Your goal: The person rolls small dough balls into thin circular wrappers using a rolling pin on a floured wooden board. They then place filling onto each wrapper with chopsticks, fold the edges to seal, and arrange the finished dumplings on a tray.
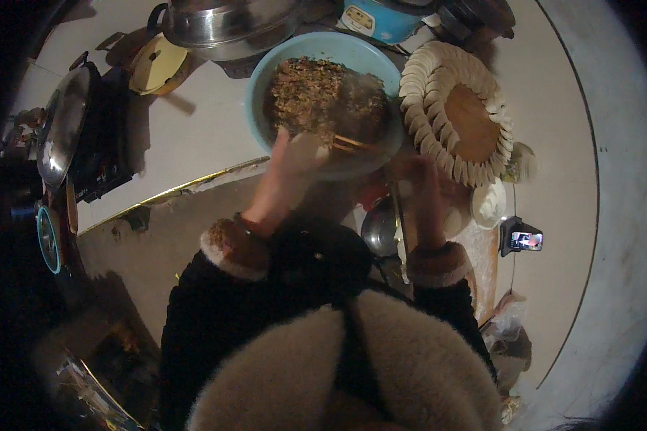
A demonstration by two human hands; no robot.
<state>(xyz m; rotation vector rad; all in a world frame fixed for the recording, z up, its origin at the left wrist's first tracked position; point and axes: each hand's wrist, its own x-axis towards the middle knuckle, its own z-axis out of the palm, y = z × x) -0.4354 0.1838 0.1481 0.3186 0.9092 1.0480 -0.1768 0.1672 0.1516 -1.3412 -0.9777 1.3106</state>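
A light-blue basin (254, 91) holds minced filling (312, 97). Over its near edge, my left hand (281, 175) holds a pale, round-looking dough wrapper (306, 151), partly blurred. A pair of wooden chopsticks (351, 143) reaches over the filling beside the wrapper. Their line runs towards my right hand (425, 175), which is dim and blurred at the basin's right edge; its fingers appear closed around their far end. To the right, folded dumplings (436, 102) lie in overlapping rings on a round brown board (469, 124).
A steel pot (232, 27) and blue cooker (383, 21) stand behind the basin. A yellow-lidded container (159, 64) and a wok (70, 124) are left. Right are a bowl of white contents (489, 202), a jar (522, 163), a phone on a stand (527, 241) and a floured board (482, 269).
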